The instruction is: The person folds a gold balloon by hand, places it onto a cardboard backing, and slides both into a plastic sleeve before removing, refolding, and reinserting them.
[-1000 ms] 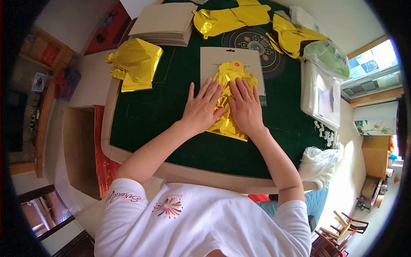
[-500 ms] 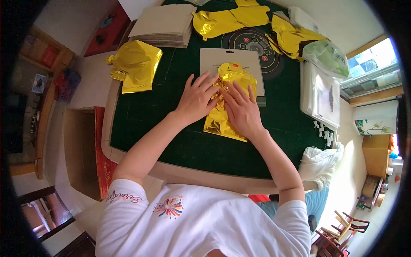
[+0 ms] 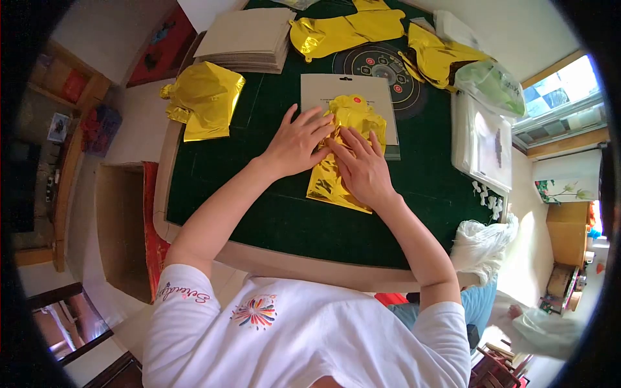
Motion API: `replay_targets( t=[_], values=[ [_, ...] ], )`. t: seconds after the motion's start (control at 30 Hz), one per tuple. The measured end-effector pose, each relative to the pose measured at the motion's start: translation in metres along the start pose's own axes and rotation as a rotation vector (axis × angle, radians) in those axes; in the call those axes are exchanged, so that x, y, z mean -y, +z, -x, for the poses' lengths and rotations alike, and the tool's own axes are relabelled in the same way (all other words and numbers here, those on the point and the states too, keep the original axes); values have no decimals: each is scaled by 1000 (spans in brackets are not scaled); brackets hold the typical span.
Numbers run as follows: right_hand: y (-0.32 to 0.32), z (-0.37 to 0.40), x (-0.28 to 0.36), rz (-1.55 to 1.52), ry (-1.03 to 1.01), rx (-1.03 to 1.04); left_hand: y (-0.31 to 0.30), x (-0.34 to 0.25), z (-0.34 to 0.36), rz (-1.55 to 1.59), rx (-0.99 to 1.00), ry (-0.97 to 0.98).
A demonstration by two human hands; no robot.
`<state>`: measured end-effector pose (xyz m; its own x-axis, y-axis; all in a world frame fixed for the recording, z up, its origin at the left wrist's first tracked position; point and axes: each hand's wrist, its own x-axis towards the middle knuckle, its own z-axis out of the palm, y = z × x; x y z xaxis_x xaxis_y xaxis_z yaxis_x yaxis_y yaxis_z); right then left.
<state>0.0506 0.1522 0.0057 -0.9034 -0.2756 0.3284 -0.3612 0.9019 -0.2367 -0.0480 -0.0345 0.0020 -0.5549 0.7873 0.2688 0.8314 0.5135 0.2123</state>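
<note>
**One crinkled gold foil piece [image 3: 325, 184] centres green table [image 3: 310, 239]**

Open, fingers bent, left hand [image 3: 292, 146] and right hand [image 3: 370, 169] touch it, grip unclear. At two o'clock, a translucent plastic bag [image 3: 490, 87] shows green inside; at nine, a cardboard box [image 3: 121, 213] gapes.
</note>
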Motion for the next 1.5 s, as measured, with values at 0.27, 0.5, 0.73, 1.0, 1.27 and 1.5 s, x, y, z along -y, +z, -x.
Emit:
replay_targets(
  t=[0.27, 0.5, 0.73, 1.0, 1.27, 1.5],
  values=[
    [5, 1, -3, 4, 3, 4, -1, 6, 0, 8, 2, 6],
    [2, 0, -2, -8, 4, 6, -1, -14, 29, 123, -103, 85],
    [-15, 2, -3, -32, 12, -12, 1, -18, 31, 94, -100, 58],
    [-12, 3, 6, -76, -6, 6, 1, -22, 31, 93, -157, 52],
    [2, 4, 7, -25, 21, 41, -2, -9, -11, 139, -190, -424],
    [4, 4, 6, -26, 18, 43, 3, -10, -33, 505, -137, -628]
  ],
)
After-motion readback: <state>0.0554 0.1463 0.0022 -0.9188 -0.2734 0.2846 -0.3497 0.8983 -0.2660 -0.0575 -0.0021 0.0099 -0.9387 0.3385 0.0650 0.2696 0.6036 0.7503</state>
